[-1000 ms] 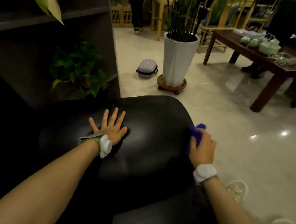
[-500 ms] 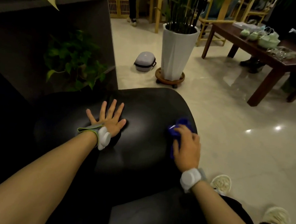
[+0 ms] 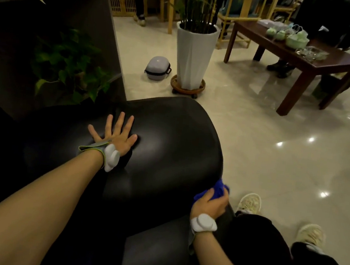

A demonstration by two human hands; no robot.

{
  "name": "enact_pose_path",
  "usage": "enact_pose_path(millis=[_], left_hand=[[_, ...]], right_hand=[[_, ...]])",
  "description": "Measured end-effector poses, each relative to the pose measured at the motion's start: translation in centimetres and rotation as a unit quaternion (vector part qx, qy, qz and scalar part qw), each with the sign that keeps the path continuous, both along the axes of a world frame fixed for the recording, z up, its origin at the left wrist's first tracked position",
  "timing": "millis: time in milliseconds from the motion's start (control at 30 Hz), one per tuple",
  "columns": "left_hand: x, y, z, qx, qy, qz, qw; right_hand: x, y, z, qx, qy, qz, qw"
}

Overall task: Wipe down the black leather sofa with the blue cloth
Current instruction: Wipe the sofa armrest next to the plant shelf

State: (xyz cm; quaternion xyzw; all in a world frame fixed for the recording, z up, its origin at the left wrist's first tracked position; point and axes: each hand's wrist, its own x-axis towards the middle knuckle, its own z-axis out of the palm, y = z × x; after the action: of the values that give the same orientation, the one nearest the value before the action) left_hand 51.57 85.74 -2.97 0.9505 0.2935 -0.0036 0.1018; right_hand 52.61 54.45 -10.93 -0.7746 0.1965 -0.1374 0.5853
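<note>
- Glossy pale floor tiles [image 3: 264, 153] are seen beyond the furniture, with a white planter [image 3: 193, 55] on a wheeled stand, a grey case [image 3: 158, 67] beside it, and a dark wooden table [image 3: 318, 58] carrying green tea ware further off.
- Nearest the camera, the black leather sofa [image 3: 169, 136] fills the lower middle of the view; its rounded arm is shown as a smooth, padded dome with a soft sheen.
- On top of that arm the left hand [image 3: 116, 135] is laid flat, fingers spread and straight, nothing held in it.
- At the outer right edge of the arm, low on its side, the blue cloth [image 3: 220, 188] is bunched under the right hand [image 3: 210, 202], whose fingers are curled round it; only a crumpled part shows above the knuckles.
- The cloth is judged light, limp and easily wadded, so it is best kept gathered in the palm with a broad pad left exposed to the leather, rather than pinched at a corner.
- The leather is judged slick and slightly yielding; the cloth can be expected to glide with little drag, and moderate flat pressure should be enough.
- The curved side of the arm is likely to let the cloth slip off the edge, so the stroke should be kept following the contour.
- How much of the sofa has been covered cannot be told from the surface.
- Dark trousers [image 3: 265, 248] and pale shoes [image 3: 249, 202] of the person are visible at lower right.
</note>
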Motion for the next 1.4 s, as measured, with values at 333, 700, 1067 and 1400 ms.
enact_pose_path(millis=[333,700,1067,1400], left_hand=[[-0.3,-1.0,1.1,0.007,0.023,0.003,1.000],[-1.9,1.1,9.7,-0.146,0.144,-0.153,0.967],[-8.8,10.3,7.6,0.036,0.193,-0.219,0.956],[-8.8,12.1,4.5,0.057,0.086,-0.268,0.958]], right_hand=[[3.4,2.6,6.9,-0.184,-0.148,0.137,0.962],[-8.8,9.3,4.7,-0.356,-0.331,0.393,0.780],[-4.7,6.8,7.1,-0.293,-0.254,0.322,0.864],[-14.2,18.8,7.0,-0.321,-0.397,0.511,0.691]])
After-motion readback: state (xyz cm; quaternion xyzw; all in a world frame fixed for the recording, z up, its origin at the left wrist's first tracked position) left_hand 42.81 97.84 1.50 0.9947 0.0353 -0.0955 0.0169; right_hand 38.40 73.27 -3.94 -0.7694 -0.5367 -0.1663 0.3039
